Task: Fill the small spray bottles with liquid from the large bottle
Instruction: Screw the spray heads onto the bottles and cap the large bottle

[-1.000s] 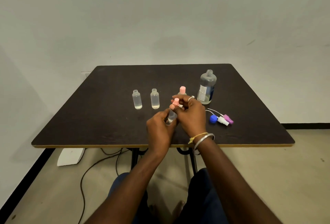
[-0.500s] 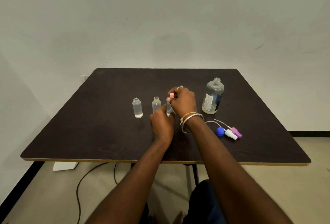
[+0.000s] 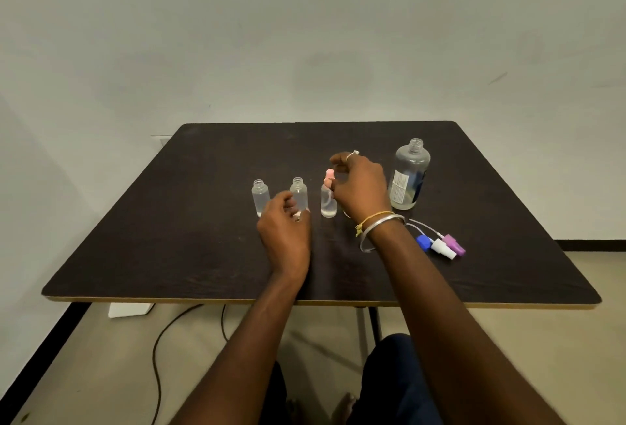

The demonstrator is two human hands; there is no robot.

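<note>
Bottles first: we've got three small ones standing in a row mid-table on the dark table [image 3: 169, 238]. The leftmost small bottle [image 3: 260, 195] and the middle small bottle [image 3: 299, 191] are both uncapped with clear liquid in them, and the third small bottle [image 3: 328, 202] wears a pink spray cap [image 3: 329, 176]. Our left hand [image 3: 284, 228] sits low in front of the middle one, fingers loosely curled and partly open; it overlaps that bottle's lower half from our angle, and honestly we can't tell if it's actually gripping it or just touching. Our right hand [image 3: 360, 186] is up beside the pink-capped bottle, fingers spread in a loose open curl around the cap area, not clamped on anything as far as we can see. It has a ring on one finger and bangles [image 3: 379, 223] at the wrist. The large bottle [image 3: 408, 175] stands upright and uncapped just right of that hand, with only a little liquid at the bottom and a label on its side. Nearer to us on the right lie the loose spray tops, touching each other: a blue spray top [image 3: 424, 241], a white spray top [image 3: 443, 248] and a purple spray top [image 3: 454, 243], their thin tubes pointing back toward the right wrist.
</note>
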